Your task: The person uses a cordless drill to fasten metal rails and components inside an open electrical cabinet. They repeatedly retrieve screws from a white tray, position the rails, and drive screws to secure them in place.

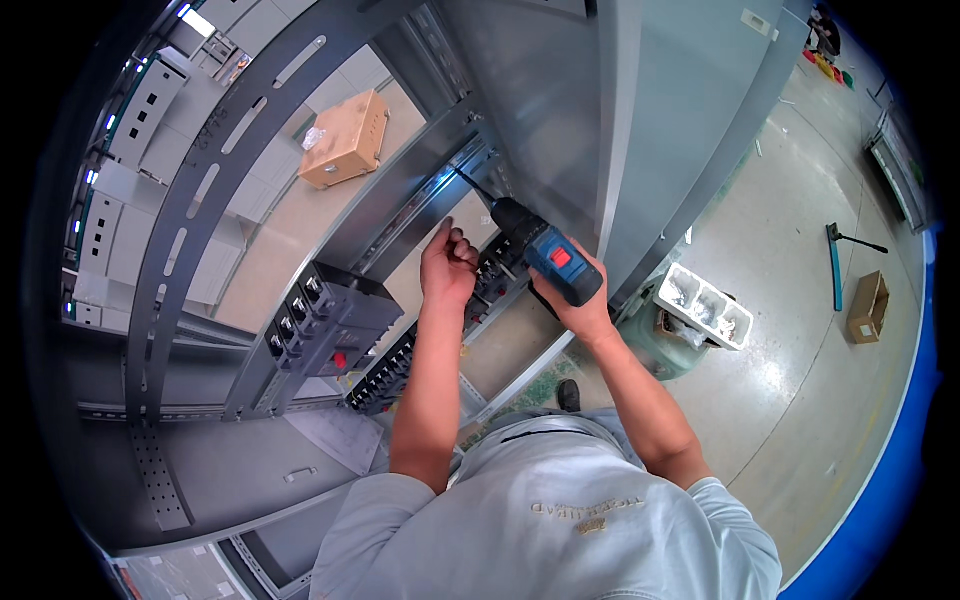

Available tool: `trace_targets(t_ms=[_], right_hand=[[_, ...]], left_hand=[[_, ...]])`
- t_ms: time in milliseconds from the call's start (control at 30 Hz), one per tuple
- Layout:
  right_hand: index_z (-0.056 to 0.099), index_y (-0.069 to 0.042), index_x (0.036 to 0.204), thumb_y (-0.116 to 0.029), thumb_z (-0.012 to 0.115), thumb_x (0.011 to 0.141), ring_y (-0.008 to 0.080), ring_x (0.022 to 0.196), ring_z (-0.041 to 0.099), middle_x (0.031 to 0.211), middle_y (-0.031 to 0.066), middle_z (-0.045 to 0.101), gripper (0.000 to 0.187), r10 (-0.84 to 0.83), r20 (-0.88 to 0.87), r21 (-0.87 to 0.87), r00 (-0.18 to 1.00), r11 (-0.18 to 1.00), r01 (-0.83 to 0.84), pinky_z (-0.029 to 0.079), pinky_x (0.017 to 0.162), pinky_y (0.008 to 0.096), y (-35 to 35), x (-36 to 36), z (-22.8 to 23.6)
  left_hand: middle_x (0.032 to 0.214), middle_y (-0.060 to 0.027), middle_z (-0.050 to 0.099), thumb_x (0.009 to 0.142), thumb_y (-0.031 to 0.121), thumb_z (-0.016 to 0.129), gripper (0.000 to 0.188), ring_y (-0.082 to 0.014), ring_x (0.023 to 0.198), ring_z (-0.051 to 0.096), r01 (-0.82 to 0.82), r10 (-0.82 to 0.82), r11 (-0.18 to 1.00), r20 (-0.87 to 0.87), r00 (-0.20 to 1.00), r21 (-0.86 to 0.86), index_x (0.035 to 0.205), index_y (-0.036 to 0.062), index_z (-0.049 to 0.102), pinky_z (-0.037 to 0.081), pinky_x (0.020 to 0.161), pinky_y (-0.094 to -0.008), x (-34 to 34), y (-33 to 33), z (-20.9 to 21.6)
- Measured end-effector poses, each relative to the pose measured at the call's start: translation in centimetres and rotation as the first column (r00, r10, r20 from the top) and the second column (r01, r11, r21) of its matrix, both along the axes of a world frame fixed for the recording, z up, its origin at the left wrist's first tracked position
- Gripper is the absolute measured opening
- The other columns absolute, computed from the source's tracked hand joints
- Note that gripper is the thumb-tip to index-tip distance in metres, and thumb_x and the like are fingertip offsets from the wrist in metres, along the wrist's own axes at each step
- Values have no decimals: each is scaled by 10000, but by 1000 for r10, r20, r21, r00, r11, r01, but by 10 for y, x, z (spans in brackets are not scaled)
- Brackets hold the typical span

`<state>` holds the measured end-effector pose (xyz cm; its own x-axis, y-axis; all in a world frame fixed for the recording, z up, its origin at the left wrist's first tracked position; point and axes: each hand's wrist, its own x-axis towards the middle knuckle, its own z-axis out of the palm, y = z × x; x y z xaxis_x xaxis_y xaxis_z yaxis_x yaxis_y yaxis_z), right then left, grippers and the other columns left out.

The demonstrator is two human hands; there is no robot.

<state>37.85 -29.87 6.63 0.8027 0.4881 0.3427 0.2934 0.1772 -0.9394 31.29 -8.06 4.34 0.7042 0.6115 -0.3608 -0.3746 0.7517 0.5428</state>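
My right hand point(586, 309) is wrapped round the grip of a blue and black cordless drill point(545, 247) with a red patch on it. Its long thin bit reaches up and left to a lit metal rail point(428, 192) inside a grey cabinet frame; whether the tip touches is too small to tell. Below the rail, my left hand point(448, 264) is raised with its fingers curled closed. Anything in those fingers is hidden. Black circuit breakers point(496, 272) sit just right of the left hand, partly covered by the hand and drill.
A large breaker point(335, 318) with a red button juts out at left. A slotted upright point(181, 240) stands left. A cardboard box point(345, 140) lies beyond the frame. At right, a white divided tray point(704, 306) holds small parts; an open carton point(868, 308) lies on the floor.
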Motion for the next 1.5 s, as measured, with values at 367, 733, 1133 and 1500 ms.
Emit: trace_targets(t_ms=[367,733,1133,1500], right_hand=[[649,-1,1162,-7,764,798,152,892,654,986,73,709,382,18,5,-23,1000,1000,-18,513,866,283,3,3,3],[656,9,1130,-14,771,810,129,864,630,955,55,699,341,-8,65,-16,998,1000,9,512,852,281,5,4,5],[657,-6,1228,-58,807,771,131,886,626,998,54,707,484,15,70,-13,997,1000,-14,512,886,288,-5,2,11],[713,-31,1082,-91,808,807,104,880,665,967,22,741,297,268,-405,-42,874,950,-311,543,838,309,-62,-23,-24]], left_hand=[[713,-9,522,998,168,614,161,-130,572,413,-45,37,998,170,985,46,871,111,534,342,550,-288,-4,10,-21],[714,-13,538,991,175,613,151,-140,574,432,-71,60,992,117,991,100,876,118,535,349,545,-302,-2,3,-19],[1000,-63,646,1033,190,595,193,-146,871,635,116,-102,968,-75,992,223,1187,74,597,524,705,-251,-28,-22,-23],[925,0,675,1027,205,625,192,-66,771,633,150,-195,950,144,970,275,1157,64,630,537,696,-202,-58,-13,2]])
